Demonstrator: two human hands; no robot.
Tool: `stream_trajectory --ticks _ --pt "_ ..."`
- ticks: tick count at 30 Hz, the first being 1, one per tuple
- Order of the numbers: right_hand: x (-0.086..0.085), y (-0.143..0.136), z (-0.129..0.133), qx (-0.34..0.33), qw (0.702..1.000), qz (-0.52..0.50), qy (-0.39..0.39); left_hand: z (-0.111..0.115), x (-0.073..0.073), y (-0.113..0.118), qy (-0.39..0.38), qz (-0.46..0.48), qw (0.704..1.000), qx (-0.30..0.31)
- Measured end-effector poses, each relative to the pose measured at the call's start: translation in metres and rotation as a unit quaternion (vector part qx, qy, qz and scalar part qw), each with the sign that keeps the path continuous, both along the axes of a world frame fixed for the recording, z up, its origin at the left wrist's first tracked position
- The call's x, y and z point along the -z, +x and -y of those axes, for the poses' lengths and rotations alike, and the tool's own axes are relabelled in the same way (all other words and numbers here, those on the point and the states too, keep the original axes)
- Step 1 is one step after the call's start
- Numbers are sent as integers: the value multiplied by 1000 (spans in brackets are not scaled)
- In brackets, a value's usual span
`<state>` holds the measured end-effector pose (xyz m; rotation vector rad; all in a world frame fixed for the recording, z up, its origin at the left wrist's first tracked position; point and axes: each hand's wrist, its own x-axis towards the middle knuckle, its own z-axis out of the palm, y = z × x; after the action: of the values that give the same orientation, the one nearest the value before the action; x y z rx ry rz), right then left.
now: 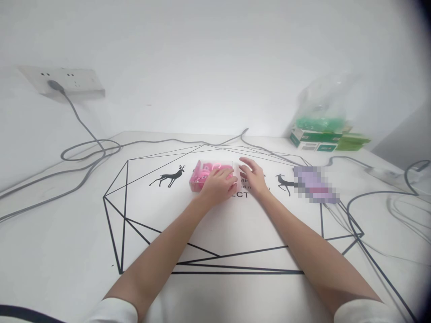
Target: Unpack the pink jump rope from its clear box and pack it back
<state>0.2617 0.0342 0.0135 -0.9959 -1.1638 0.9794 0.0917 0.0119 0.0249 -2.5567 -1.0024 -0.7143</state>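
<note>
Seemingly mid-handling, two bare forearms stretch across a white counter [67, 251] printed with black geometric lines and deer silhouettes. The left hand [218, 185] lies on top of a clear box [202, 177] of pink pieces, its grip curled loosely over the near right part of the lid, fingers bent but not clearly clamped. The right hand [254, 176] sits just beside the box's right end, its grip open with fingers spread and relaxed, holding nothing; whether the fingertips touch the box wall cannot be told. The box rests flat on the counter, directly under and to the left of the left grip. Done well, this handling would call for steadying the box from above while the free hand works at its end, kept level so the contents stay in. Right of the right grip lies a blurred purple object [315, 184]. Farther off, grey cables [90, 150] loop toward a wall socket [63, 83] at left, and green cartons [319, 137] under a plastic bag [325, 101] stand far right.
</note>
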Motion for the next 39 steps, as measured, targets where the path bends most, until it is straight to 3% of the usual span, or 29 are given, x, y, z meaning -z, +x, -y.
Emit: stream_trajectory --ticks 5,9,11,13,16,18,24,30,34,39 --pt "-2 -10 0 13 992 -105 -68 1 -10 -3 -40 13 999 24" --pt "1 -18 -1 -5 990 -118 -83 0 -23 -11 -99 -6 994 48" --pt "2 -22 2 -20 995 -69 -69 -2 -28 -20 -119 -23 992 32" --pt "2 -26 8 -37 998 32 -50 -6 -30 -31 -116 -22 993 -28" --pt "-1 -30 19 -65 983 171 -4 -13 -30 -48 -140 -14 982 -127" --pt "-4 -32 24 -91 969 231 16 -17 -29 -56 -184 -14 971 -153" --pt "-7 -34 30 -127 937 323 33 -22 -27 -64 -263 9 958 -113" --pt "-6 -22 22 -163 891 421 56 -21 -27 -63 -303 -5 944 -132" --pt "-17 -8 17 -209 841 490 95 -14 -27 -51 -299 -26 938 -171" --pt "-33 5 18 -225 817 516 122 -13 -33 -54 -304 -34 938 -163"
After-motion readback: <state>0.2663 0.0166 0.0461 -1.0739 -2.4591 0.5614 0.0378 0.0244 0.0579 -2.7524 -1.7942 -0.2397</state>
